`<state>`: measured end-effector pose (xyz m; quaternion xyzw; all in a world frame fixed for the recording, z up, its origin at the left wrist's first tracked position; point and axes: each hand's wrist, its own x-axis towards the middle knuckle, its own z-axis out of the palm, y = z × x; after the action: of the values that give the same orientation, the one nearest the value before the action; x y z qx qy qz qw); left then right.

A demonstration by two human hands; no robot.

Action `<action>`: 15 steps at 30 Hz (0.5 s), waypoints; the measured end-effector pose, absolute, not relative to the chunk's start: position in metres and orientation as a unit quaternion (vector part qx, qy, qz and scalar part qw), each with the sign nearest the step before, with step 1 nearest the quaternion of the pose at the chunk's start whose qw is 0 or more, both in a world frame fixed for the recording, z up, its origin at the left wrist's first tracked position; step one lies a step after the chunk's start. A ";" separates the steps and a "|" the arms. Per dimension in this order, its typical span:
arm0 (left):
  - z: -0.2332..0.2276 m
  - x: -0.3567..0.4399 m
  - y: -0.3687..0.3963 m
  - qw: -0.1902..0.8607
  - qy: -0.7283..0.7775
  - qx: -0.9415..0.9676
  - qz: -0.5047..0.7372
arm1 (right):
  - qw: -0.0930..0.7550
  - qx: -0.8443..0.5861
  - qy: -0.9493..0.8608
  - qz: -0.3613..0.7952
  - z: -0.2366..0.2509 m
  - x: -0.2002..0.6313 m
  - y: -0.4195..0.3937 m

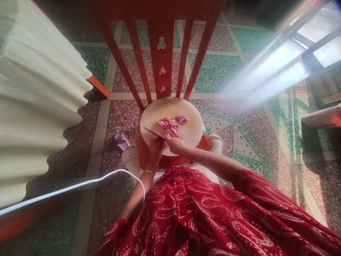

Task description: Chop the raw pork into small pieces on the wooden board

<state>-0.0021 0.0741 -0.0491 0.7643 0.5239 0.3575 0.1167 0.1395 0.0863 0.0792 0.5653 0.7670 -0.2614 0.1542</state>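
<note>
A round pale cutting board [149, 115] lies on the seat of a red wooden chair. Chopped raw pink meat [169, 125] is heaped at its middle, with a larger chunk of meat [182, 118] just right of the heap. My right hand [176, 145] is closed at the heap's near edge, in line with a knife [153, 132] whose blade points to the far left; its handle is hidden in my grip. Against the near side of the blade, my left hand [156, 147] is closed with fingers in shadow. What it pinches cannot be made out.
The slatted chair back [162, 57] rises beyond the board. A cream cloth [39, 106] hangs at the left. A white cable [98, 179] crosses to my left forearm. One lilac slipper [122, 141] shows on the patterned floor [218, 74]. Bright light enters at the upper right.
</note>
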 end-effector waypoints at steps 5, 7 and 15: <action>-0.046 -0.003 0.073 0.125 0.529 0.771 0.330 | 0.149 0.550 0.780 -0.258 0.076 0.123 0.107; -0.045 -0.003 0.072 0.130 0.535 0.763 0.340 | 0.152 0.553 0.776 -0.261 0.078 0.139 0.095; -0.043 -0.003 0.067 0.132 0.542 0.739 0.379 | 0.155 0.606 0.740 -0.248 0.095 0.197 0.053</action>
<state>-0.0029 0.0671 -0.0428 0.7386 0.5418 0.3790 0.1317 0.1975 0.0534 0.0949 0.6058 0.7399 -0.2478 0.1555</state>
